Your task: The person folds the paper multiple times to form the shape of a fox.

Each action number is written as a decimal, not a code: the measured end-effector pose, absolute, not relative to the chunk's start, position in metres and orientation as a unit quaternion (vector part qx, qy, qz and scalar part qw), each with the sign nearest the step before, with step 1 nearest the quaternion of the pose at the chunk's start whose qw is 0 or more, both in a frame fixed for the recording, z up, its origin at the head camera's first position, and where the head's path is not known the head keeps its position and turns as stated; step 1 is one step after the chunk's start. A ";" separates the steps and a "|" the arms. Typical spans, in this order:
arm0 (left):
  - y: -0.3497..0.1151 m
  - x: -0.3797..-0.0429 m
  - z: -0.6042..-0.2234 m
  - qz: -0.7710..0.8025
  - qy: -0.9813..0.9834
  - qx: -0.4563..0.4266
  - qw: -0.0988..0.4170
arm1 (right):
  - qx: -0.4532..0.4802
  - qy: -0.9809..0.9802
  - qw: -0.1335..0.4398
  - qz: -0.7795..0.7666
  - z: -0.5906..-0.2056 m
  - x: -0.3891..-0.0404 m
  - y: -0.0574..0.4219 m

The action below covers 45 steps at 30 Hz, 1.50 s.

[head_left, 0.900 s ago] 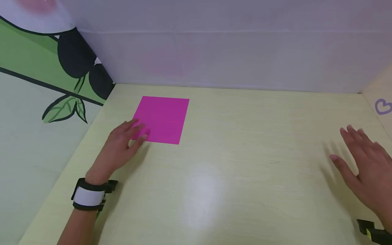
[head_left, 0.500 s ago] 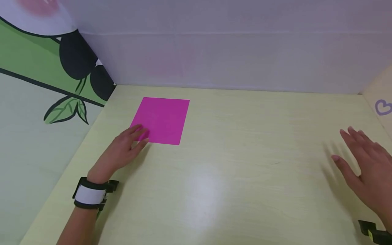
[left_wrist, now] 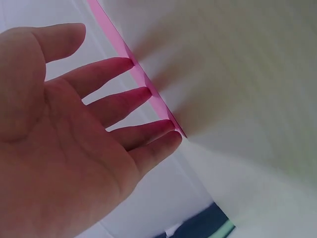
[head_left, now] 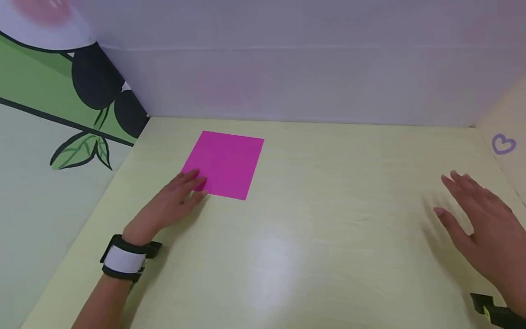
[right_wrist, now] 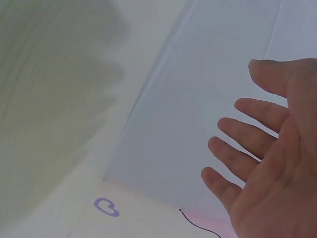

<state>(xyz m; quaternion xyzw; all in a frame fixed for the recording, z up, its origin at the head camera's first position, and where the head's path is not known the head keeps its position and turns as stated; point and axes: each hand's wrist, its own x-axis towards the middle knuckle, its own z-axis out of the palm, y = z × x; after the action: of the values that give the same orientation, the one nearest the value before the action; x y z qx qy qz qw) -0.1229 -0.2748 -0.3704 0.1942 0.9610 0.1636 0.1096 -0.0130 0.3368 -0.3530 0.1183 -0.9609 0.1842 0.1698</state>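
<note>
A flat square sheet of magenta paper point(head_left: 228, 164) lies on the pale wooden table point(head_left: 312, 192), left of the middle. My left hand point(head_left: 170, 201) touches the paper's near left corner with its fingertips, the fingers extended and slightly spread. In the left wrist view the fingers of the left hand point(left_wrist: 99, 109) meet the paper point(left_wrist: 111, 34), seen almost edge-on, while the thumb stands apart. Over the right side of the table is my right hand point(head_left: 482, 224), holding nothing. The right wrist view shows the right hand point(right_wrist: 272, 153) with straight, spread fingers.
A lilac wall panel point(head_left: 296, 82) closes off the back of the table. On the left stands a panel with green and black drawings point(head_left: 98, 77); a purple heart point(head_left: 503, 144) marks the right panel. My left wrist wears a black and white strap point(head_left: 124, 260).
The left hand has moved slightly right and nearer, its fingertips now on the paper. The paper has shifted a little right and turned slightly. The right hand stays raised and extended.
</note>
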 end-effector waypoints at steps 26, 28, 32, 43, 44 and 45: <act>-0.119 -0.106 -0.366 0.087 0.901 0.414 0.098 | 0.287 -0.939 0.097 0.162 -0.360 0.007 0.223; -0.115 -0.104 -0.366 0.083 0.898 0.422 0.096 | 0.301 -0.935 0.094 0.160 -0.365 0.007 0.218; -0.110 -0.102 -0.367 0.072 0.893 0.434 0.096 | 0.331 -0.925 0.092 0.161 -0.375 0.009 0.213; -0.105 -0.102 -0.370 0.054 0.892 0.441 0.085 | 0.341 -0.925 0.076 0.147 -0.379 0.010 0.214; -0.105 -0.102 -0.369 0.055 0.892 0.441 0.086 | 0.341 -0.926 0.072 0.146 -0.378 0.010 0.214; -0.105 -0.103 -0.369 0.056 0.892 0.440 0.087 | 0.341 -0.926 0.069 0.145 -0.378 0.010 0.214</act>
<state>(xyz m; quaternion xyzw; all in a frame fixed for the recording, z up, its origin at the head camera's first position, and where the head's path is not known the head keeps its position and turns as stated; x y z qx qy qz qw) -0.1026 -0.1045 -0.3693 0.4395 0.8923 0.0556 0.0872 0.0101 0.2145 -0.3783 0.3407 -0.9264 0.1447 0.0690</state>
